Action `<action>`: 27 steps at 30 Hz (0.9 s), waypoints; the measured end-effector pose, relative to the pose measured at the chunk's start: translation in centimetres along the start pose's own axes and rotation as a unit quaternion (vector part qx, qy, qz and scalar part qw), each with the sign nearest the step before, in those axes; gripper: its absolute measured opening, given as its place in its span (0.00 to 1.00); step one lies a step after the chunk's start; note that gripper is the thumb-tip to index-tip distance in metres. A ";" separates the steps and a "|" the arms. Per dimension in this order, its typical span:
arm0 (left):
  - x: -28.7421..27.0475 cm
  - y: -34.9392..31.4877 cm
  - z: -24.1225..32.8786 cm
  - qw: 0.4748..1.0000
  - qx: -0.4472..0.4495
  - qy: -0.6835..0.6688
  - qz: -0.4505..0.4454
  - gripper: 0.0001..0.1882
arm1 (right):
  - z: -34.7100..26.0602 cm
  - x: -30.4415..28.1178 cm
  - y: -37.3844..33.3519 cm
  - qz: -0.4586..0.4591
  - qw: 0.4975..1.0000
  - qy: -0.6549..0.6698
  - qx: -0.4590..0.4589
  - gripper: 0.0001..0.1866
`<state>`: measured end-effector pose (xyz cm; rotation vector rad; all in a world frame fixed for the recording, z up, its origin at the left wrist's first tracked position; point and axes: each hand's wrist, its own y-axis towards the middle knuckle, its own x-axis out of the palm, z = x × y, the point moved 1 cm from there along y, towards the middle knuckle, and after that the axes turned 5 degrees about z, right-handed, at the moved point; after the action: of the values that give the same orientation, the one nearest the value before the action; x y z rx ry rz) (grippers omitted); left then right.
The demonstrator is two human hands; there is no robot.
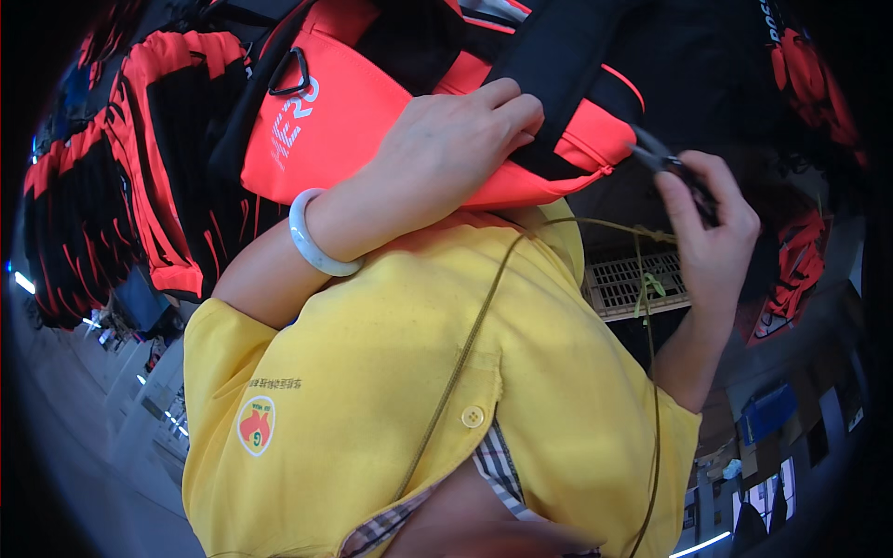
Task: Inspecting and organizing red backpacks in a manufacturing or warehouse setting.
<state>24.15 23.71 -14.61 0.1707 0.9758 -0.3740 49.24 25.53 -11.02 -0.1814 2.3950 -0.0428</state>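
Observation:
A coral-red and black bag (344,121) lies across the work area in front of me, with a black carabiner-like ring (290,73) on its left part. My left hand (465,130), with a pale bangle on the wrist, is closed on the bag beside a wide black strap (558,65); its fingertips are partly hidden. On the right, my right hand (712,209) grips dark-handled thread snips (656,153). Their metal tips are close to the bag's red corner, by the seam end (606,169). Whether the tips touch the fabric I cannot tell.
A thin olive cord (470,349) loops over my yellow shirt toward the right hand. Several red and black bags (153,158) are stacked on the left. A beige slatted crate (633,279) sits below the right hand, and more red pieces (795,260) lie at far right.

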 end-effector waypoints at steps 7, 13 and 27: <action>0.9 -1.2 1.2 0.997 -0.055 -0.034 0.035 0.04 | -1.2 3.4 0.1 -0.065 0.967 -0.125 -0.211 0.14; 1.6 -1.9 1.5 0.995 -0.063 -0.043 0.068 0.05 | -1.7 4.0 -0.2 -0.080 0.959 -0.160 -0.219 0.15; 0.9 -3.2 2.0 0.987 -0.063 -0.076 0.127 0.07 | -2.2 3.7 -1.1 -0.017 0.982 -0.126 -0.142 0.13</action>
<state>24.92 19.93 -14.19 0.1473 0.8118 -0.0892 45.19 23.90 -11.75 -0.3400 2.1361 0.2920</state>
